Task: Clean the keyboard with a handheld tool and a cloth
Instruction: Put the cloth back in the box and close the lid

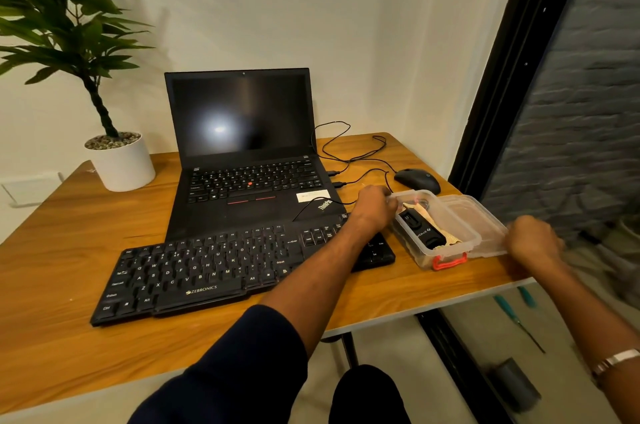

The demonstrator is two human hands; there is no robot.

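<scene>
A black Zebronics keyboard (221,268) lies on the wooden table (62,243), leaning on the front of a black laptop (242,146). To its right stands a clear plastic box (464,243) with a red clasp. Inside it lie a black handheld tool (420,228) and a beige cloth (452,239) under it. My left hand (375,207) grips the box's left rim. My right hand (533,240) holds the clear lid (485,219), which lies beside the box on the right.
A black mouse (417,180) and its cables sit behind the box. A potted plant (119,160) stands at the table's back left. The table's right edge is close to the box, next to a dark window frame (502,77).
</scene>
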